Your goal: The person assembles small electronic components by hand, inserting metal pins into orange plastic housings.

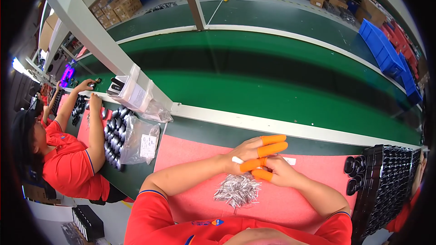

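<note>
My left hand (247,153) reaches in over the pink mat (190,159), orange finger cots on its thumb and fingers. Two of its fingers stretch to the right, while the thumb closes in against a small white piece (237,159), whose kind I cannot make out. My right hand (282,172) meets it from the right, also with orange on its fingertips. Its fingers are bent together at the left thumb, and what they pinch is hidden. Just below both hands lies a loose heap of thin silvery metal strips or pins (238,189).
Black trays (386,186) are stacked at right, beside dark rounded parts (355,174). Beyond the white rail (254,119) runs a green conveyor belt (272,93). A post (86,22) rises at left, near a clear bag (138,143), more dark parts (116,138) and a co-worker (75,163).
</note>
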The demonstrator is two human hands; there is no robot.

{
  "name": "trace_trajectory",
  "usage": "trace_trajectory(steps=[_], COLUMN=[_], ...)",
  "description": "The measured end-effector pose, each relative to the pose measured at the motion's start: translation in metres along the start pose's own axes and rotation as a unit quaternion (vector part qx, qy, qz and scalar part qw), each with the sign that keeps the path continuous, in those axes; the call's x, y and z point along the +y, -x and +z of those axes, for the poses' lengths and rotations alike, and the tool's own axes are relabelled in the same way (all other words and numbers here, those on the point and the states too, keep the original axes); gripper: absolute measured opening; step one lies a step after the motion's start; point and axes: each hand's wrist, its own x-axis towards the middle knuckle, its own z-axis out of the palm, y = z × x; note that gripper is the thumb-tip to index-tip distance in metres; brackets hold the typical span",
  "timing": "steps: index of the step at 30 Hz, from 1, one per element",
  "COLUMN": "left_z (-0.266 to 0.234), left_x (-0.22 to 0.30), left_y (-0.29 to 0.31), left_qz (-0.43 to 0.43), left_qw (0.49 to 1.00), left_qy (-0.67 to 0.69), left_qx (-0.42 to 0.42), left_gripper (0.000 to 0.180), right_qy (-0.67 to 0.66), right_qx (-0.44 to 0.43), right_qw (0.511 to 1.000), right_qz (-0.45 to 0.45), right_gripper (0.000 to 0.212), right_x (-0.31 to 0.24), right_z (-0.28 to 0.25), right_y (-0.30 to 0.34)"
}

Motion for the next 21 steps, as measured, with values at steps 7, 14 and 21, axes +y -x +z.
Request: trace_trajectory(steps=[7,14,21], left_z=[0.004,0.0,-0.001], left_x=[-0.001,-0.008,-0.008], left_y=[0.009,0.006,0.007], left_qz=[-0.143,-0.165,-0.153], left_qw=[0.958,0.95,0.954], left_qy=[0.237,0.242,0.231], left_qx=[0.08,0.105,0.111], left_gripper=[0.078,0.09,0.097], right_qy=[-0.223,-0.109,-0.154], right_qx=[0.103,0.185,0.183], right_qw=[0.966,0.976,0.97], right_qz=[0.085,0.042,0.034], right_gripper=[0.027,0.026,0.016], right_x=[-0.015,0.009,-0.004], right_z=[-0.003,0.001,0.0], right_y=[-0.007,-0.005,-0.006])
